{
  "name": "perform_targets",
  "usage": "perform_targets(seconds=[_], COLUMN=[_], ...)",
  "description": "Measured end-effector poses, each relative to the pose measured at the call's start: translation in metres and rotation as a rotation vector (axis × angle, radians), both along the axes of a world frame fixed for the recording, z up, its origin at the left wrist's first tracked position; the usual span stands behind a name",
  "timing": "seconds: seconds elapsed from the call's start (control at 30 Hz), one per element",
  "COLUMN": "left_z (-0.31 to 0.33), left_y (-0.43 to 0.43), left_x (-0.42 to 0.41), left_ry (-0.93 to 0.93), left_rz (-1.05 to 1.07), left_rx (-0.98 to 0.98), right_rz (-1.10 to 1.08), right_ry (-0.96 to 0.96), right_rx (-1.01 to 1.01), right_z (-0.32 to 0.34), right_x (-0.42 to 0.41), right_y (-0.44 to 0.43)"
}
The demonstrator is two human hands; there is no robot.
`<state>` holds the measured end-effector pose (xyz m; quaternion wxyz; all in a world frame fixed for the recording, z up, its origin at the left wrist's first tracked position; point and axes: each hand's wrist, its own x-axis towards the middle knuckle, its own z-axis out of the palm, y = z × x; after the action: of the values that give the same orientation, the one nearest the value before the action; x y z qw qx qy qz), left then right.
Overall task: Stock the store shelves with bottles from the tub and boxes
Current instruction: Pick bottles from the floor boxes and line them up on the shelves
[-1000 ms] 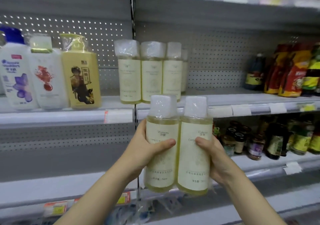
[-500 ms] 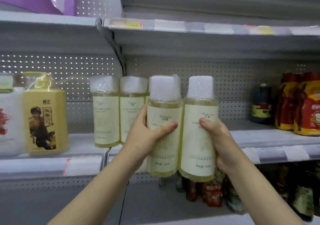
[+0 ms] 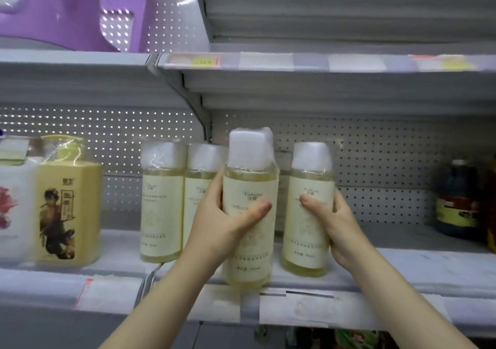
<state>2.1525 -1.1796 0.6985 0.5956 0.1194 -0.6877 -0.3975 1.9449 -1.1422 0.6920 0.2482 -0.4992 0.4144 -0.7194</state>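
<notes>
One grey shelf point(image 3: 402, 265), pegboard behind. One purple plastic item point(image 3: 53, 13) on the tier above, left end. One square yellow pump bottle point(image 3: 67, 214), left end. One dark bottle point(image 3: 456, 201), right end. Two shelved bottles point(image 3: 161, 209), pale yellow liquid, film-wrapped white caps, upright mid-shelf. Left bottle point(image 3: 249, 254), same fill, base at the front edge; left hand point(image 3: 222, 222) wrapped round it. Right bottle point(image 3: 306, 241), just inside the front edge, slightly apart; right hand point(image 3: 341, 222) wrapped round it.
</notes>
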Motion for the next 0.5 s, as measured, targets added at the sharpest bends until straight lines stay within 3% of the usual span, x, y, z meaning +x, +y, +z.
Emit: perform_targets(seconds=[0.2,0.33,0.5], left_z=[-0.001,-0.004,-0.004], left_y=[-0.008,-0.010,-0.020], left_x=[-0.007,-0.009,-0.012], left_ry=[0.040,0.037,-0.046], left_rz=[-0.044,-0.061,0.144], left_rx=[0.038,0.015,0.024], right_rz=[0.010,0.006,-0.082], right_ry=[0.085,0.275,0.531], right_rx=[0.086,0.235,0.369], right_z=[-0.002,0.006,0.006], right_x=[-0.001,-0.005,-0.007], right_y=[-0.015,-0.008,0.009])
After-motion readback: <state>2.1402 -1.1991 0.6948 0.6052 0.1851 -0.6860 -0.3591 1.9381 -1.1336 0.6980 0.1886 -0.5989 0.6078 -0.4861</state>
